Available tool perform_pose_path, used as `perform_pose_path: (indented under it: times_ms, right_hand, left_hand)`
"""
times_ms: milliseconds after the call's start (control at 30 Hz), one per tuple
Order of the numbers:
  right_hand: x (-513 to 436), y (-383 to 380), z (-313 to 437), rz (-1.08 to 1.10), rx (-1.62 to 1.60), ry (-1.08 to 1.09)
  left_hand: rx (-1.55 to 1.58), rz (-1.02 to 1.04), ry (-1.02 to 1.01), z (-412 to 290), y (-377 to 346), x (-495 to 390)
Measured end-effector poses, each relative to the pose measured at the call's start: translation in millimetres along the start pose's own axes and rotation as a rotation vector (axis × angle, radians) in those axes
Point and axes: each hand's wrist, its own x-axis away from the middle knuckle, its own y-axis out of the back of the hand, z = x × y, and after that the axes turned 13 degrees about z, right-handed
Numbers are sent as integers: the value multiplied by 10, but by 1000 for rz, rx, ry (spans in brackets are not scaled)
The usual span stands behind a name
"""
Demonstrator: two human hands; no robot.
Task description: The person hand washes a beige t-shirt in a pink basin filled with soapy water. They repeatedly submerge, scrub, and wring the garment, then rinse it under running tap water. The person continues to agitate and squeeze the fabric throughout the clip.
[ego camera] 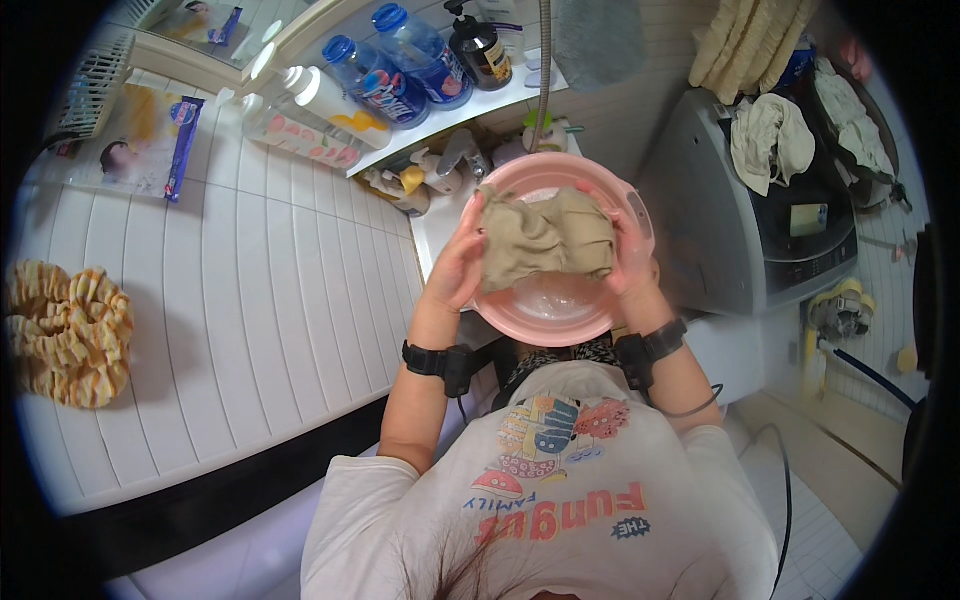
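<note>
A wet-looking khaki cloth point(551, 236) is stretched between my two hands over a round pink plastic basin point(517, 326). My left hand point(459, 259) grips the cloth's left end, by the basin's left rim. At the cloth's right end, my right hand point(628, 251) holds on, its fingers partly hidden by the fabric. Water with some foam point(555, 300) shows in the basin beneath the cloth. Both forearms carry black straps with small boxes. Behind the basin, a metal faucet point(465, 154) rises from a white sink point(435, 232).
A white shelf point(450, 112) behind the sink bears blue-capped bottles point(424, 56) and pump bottles point(480, 49). On the right stands a gray washing machine point(705, 210) with a light cap-like item point(771, 142) on top. A yellow striped fabric item point(71, 334) hangs or lies far left on white paneling.
</note>
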Motion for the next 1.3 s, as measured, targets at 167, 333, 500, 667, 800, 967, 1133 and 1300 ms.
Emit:
perform_pose_path:
  times_ms: [167,333,500,667,800,967,1133,1300]
  right_hand:
    - [-17,-168,-125,38,266,-32]
    - [20,-310,-197,173,436,-182]
    - [-8,-346,-189,116,271,-66]
    - [14,-377,-161,123,-93,-11]
    - [66,-466,-176,213,142,-10]
    - [85,-592,-151,172,231,-49]
    - [54,-638,-32,85,726,80]
    - [36,-633,-15,38,814,-15]
  left_hand:
    - [-299,-45,287,101,-282,-43]
    - [-807,2,164,140,-572,-142]
    - [-870,124,104,52,-608,-84]
    - [-564,26,60,-29,-658,-13]
    - [-405,-50,-16,-31,-719,-41]
    - [-440,-75,180,-45,-698,-26]
    - [-392,-138,138,24,-683,29]
    - [-209,-74,107,68,-665,82]
